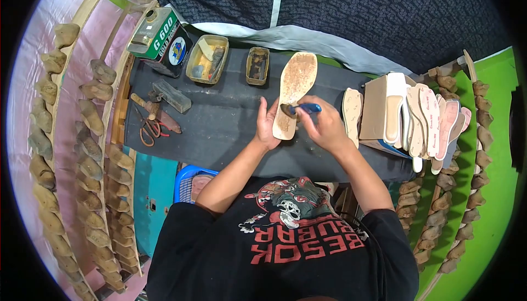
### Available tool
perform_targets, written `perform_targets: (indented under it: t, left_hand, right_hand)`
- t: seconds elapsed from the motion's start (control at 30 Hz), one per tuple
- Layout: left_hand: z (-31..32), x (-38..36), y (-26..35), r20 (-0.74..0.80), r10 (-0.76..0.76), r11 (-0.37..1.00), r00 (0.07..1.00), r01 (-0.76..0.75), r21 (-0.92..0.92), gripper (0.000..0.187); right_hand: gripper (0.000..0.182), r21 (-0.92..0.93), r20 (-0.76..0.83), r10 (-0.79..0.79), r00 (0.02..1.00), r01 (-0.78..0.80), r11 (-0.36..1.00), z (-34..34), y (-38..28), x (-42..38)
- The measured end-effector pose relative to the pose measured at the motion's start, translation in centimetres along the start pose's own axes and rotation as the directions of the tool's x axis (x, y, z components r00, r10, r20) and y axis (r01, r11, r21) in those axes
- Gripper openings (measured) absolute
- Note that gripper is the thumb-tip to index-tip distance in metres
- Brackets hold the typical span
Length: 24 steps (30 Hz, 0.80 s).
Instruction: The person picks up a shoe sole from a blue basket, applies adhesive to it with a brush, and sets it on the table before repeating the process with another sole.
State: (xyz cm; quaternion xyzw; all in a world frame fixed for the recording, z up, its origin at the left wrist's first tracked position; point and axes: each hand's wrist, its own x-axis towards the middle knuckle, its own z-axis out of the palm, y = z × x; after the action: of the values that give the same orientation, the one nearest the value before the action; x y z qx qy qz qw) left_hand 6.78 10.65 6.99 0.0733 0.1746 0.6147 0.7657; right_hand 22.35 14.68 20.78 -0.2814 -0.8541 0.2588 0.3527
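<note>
My left hand (267, 123) grips a pale shoe insole (298, 77) by its heel end, holding it tilted above the dark tabletop. Brownish smears cover much of the insole's upward face. In my right hand (325, 126) is a brush with a blue handle (310, 107); its dark bristles touch the insole near the narrow middle. Some of my left fingers are hidden behind the insole.
A glue can (160, 42) stands at the back left, beside two trays, one yellowish (224, 77) and one smaller (257, 66). Scissors (147, 132) and a hammer (144, 103) lie left. At right, a cardboard box (375, 111) holds several insoles. Racks of shoe lasts (90, 115) flank the table.
</note>
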Motion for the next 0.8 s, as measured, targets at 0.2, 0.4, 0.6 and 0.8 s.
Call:
perform_targets:
  t: [0.2,0.4,0.6,0.8]
  left_hand:
    - [0.2,0.3,-0.2,-0.045,0.063,0.997,0.997,-0.061,0.048,0.088]
    - [1.1,0.4,-0.2,-0.071,0.062,0.998,0.996,-0.06,0.026,0.09]
    - [0.7,0.5,-1.1,0.005,0.045,0.996,0.999,-0.045,0.078,0.082]
    - [1.1,1.1,-1.1,-0.084,0.09,0.995,0.992,-0.086,0.054,0.081]
  right_hand:
    - [0.016,0.05,0.03,-0.012,0.999,0.011,0.999,0.2,-1.4,-1.3]
    - [0.017,0.044,0.054,-0.009,0.999,0.007,0.999,-0.5,-0.4,-1.6]
    - [0.017,-0.042,-0.009,-0.021,1.0,0.021,0.999,-2.4,1.5,-0.4]
    - [0.019,0.048,0.176,-0.038,0.984,0.03,0.998,-3.0,0.1,-2.5]
